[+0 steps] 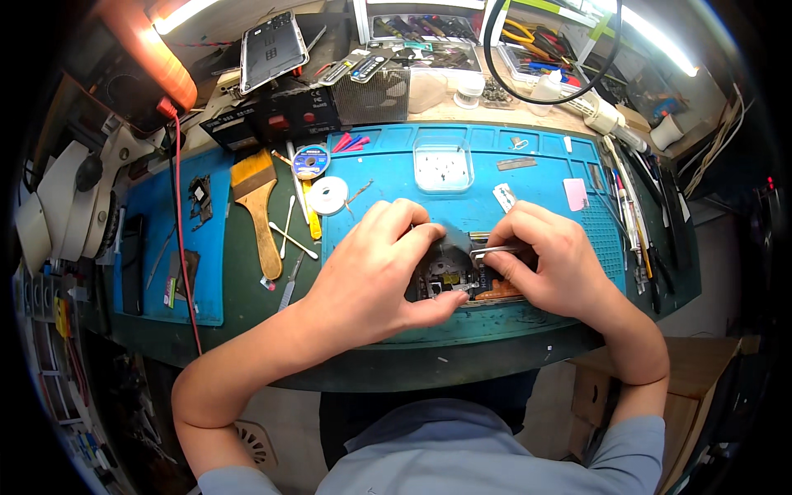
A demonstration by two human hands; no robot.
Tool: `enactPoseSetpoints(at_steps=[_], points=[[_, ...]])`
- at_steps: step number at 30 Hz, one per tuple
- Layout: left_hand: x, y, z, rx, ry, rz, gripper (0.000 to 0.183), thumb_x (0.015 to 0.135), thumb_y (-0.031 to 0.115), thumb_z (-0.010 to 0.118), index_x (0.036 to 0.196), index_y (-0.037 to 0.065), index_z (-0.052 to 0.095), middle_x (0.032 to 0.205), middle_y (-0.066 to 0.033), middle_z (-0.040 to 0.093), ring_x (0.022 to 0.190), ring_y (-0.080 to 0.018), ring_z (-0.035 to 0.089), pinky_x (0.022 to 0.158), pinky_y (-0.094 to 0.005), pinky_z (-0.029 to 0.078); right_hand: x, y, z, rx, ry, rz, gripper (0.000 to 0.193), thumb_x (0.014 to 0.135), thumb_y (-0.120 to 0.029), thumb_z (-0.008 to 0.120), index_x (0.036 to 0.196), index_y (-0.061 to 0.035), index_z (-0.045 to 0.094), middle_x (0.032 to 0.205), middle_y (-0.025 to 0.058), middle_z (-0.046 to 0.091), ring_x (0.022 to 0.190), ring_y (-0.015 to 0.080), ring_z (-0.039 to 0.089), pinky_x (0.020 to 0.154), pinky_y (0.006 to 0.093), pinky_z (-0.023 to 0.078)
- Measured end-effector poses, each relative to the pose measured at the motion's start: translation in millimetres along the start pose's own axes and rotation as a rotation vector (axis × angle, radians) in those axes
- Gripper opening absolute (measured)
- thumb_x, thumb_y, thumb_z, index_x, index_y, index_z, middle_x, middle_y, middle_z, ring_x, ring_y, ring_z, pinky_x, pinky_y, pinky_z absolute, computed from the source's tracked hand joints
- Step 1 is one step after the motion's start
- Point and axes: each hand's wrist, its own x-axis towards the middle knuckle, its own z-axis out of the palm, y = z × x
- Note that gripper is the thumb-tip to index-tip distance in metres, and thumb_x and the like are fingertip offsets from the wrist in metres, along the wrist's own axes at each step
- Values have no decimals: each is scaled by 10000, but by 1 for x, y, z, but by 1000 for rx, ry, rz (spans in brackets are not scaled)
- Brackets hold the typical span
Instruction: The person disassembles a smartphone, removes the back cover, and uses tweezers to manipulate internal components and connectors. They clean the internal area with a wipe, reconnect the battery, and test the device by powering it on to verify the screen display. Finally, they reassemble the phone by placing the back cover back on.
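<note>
An opened phone (pixel 448 279) lies on the blue work mat (pixel 384 210) in front of me, its inner parts and an orange-brown section showing. My left hand (pixel 384 268) grips its left end, thumb at the near edge and fingers at the far side. Beside those fingertips a dark, blurred piece (pixel 454 245) rises over the phone; whether the fingers touch it I cannot tell. Pinched in my right hand (pixel 549 260) are metal tweezers (pixel 500 248), their tip pointing left over the phone's middle. Both hands partly cover the phone.
A clear tray (pixel 443 165) with tiny dark parts stands beyond the phone. Left lie a wide brush (pixel 262 214), a white spool (pixel 329 195) and cotton swabs (pixel 293 241). A blade (pixel 504 197) lies near my right hand; long tools (pixel 631 206) line the right side.
</note>
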Motion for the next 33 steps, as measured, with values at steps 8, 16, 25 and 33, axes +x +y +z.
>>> enactPoseSetpoints(at_steps=[8, 16, 25, 33], points=[[10, -10, -15, -129, -21, -88, 276, 999, 196, 651, 1173, -13, 702, 1039, -166, 692, 984, -336, 671, 865, -397, 524, -2, 0, -13, 106, 24, 46, 275, 834, -54, 783, 1088, -41, 679, 886, 69, 604, 743, 196, 617, 665, 322, 529], [14, -15, -11, -252, 44, -234, 212, 1024, 129, 659, 1149, -35, 709, 810, -50, 705, 695, -89, 634, 663, -255, 510, 5, 7, -1, 32, 205, -78, 338, 847, 21, 725, 1175, -40, 673, 1029, 105, 656, 823, 215, 679, 683, 314, 569], [7, -17, -19, -555, -130, -399, 540, 911, 180, 812, 1380, 6, 607, 1008, -108, 720, 858, -183, 655, 852, -323, 550, 42, 13, 13, -1, 101, -213, 270, 873, -51, 775, 1132, -8, 712, 928, 142, 756, 870, 279, 754, 767, 365, 586], [-7, -6, -13, -313, -99, -156, 1186, 686, 132, 974, 1627, 22, 260, 1197, -111, 579, 1096, -224, 579, 1025, -360, 495, 31, 12, 26, 17, 223, -210, 210, 860, -41, 720, 1067, -42, 688, 920, 138, 745, 848, 317, 745, 736, 390, 593]])
